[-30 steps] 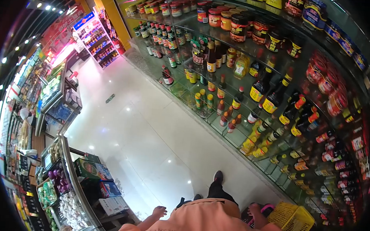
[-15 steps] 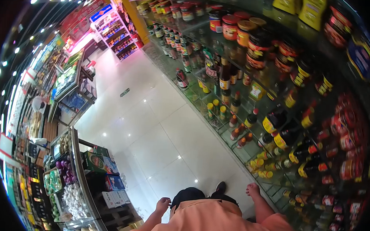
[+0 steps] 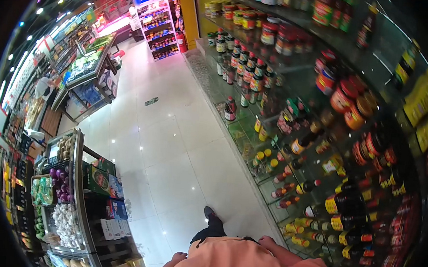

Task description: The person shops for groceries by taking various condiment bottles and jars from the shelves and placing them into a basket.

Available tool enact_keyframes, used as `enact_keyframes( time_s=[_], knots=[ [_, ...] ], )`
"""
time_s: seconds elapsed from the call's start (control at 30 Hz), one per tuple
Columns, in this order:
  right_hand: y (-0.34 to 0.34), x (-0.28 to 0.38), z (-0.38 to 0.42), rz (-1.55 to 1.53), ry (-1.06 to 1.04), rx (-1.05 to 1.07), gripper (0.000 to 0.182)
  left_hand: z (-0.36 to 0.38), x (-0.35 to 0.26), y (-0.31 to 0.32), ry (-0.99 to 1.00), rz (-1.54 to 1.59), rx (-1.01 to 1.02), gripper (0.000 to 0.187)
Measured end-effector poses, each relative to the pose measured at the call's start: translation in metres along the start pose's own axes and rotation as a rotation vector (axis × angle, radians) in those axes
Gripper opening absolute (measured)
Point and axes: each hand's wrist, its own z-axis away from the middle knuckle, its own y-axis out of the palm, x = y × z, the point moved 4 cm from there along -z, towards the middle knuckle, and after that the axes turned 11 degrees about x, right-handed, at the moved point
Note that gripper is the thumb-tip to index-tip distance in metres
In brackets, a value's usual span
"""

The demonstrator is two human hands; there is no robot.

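Observation:
At the bottom of the view, my left hand (image 3: 179,256) hangs beside the orange shirt (image 3: 238,261), on the side of the vegetable stand; its fingers are too small and dark to read. My right hand (image 3: 267,241) is low on the other side of the shirt, nearest to the glass shelves, with its fingers partly hidden by the shirt. Nothing held shows at either hand. One dark shoe (image 3: 211,212) is in front of my body on the pale tiled floor (image 3: 174,146).
Glass shelves (image 3: 264,184) with several sauce bottles and jars run along the right. A vegetable stand (image 3: 88,214) with onions and garlic (image 3: 69,225) is at the left, boxes (image 3: 114,229) beneath. Farther off are a produce table (image 3: 99,69) and a lit rack (image 3: 158,34).
The view has moved forward and turned, so the shelves and lit rack look nearer. Both hands sit lower and closer to the shirt. A shoe now shows farther ahead of my body.

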Motion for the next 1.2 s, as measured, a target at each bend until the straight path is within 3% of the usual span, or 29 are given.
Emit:
enact_keyframes(
  time_s=[0.03, 0.1, 0.2, 0.27, 0.47, 0.53, 0.6, 0.67, 0.73, 0.83, 0.9, 1.0, 1.1, 1.17, 1.2],
  knots=[
    [-0.017, 0.024, -0.011, 0.017, -0.001, -0.008, 0.032, -0.007, -0.016, -0.016, 0.026, -0.005, -0.033, 0.034],
    [-0.038, 0.058, -0.035, -0.296, 0.079, 0.056, 0.029, -0.018, -0.047, -0.049, 0.100, 0.016, -0.073, 0.034],
    [-0.081, 0.116, -0.075, -0.341, 0.031, -0.007, 0.027, -0.048, -0.093, -0.107, 0.265, 0.297, -0.077, 0.030],
    [-0.101, 0.153, -0.104, -0.379, 0.033, -0.013, 0.025, -0.072, -0.112, -0.143, 0.228, 0.546, -0.074, 0.030],
    [-0.146, 0.292, -0.128, -0.441, -0.105, -0.072, 0.024, -0.078, -0.161, -0.241, 0.229, 0.708, -0.163, 0.032],
    [-0.155, 0.332, -0.133, -0.315, -0.259, -0.033, 0.024, -0.100, -0.151, -0.250, 0.209, 0.740, -0.152, 0.030],
    [-0.161, 0.346, -0.150, -0.224, -0.314, -0.071, 0.028, -0.119, -0.135, -0.252, 0.110, 0.721, -0.077, 0.029],
    [-0.177, 0.364, -0.153, -0.070, -0.194, -0.095, 0.031, -0.132, -0.131, -0.250, -0.014, 0.714, -0.024, 0.027],
    [-0.188, 0.350, -0.182, -0.044, -0.140, -0.094, 0.032, -0.144, -0.133, -0.252, -0.013, 0.704, 0.061, 0.029],
    [-0.206, 0.296, -0.237, 0.084, -0.056, -0.100, 0.029, -0.130, -0.179, -0.268, 0.109, 0.406, -0.108, 0.038],
    [-0.224, 0.275, -0.257, -0.102, 0.138, 0.140, 0.026, -0.147, -0.199, -0.288, 0.175, 0.318, -0.176, 0.039],
    [-0.264, 0.284, -0.286, 0.014, 0.239, 0.225, 0.024, -0.145, -0.260, -0.317, 0.183, 0.395, -0.122, 0.040],
    [-0.314, 0.337, -0.328, 0.037, 0.053, 0.169, 0.021, -0.154, -0.328, -0.345, 0.106, 0.619, -0.133, 0.034],
    [-0.346, 0.382, -0.355, -0.087, -0.061, 0.057, 0.024, -0.184, -0.361, -0.361, 0.139, 0.683, -0.116, 0.033],
    [-0.357, 0.402, -0.364, -0.291, -0.078, 0.025, 0.022, -0.193, -0.372, -0.367, 0.168, 0.743, -0.104, 0.032]
  ],
)
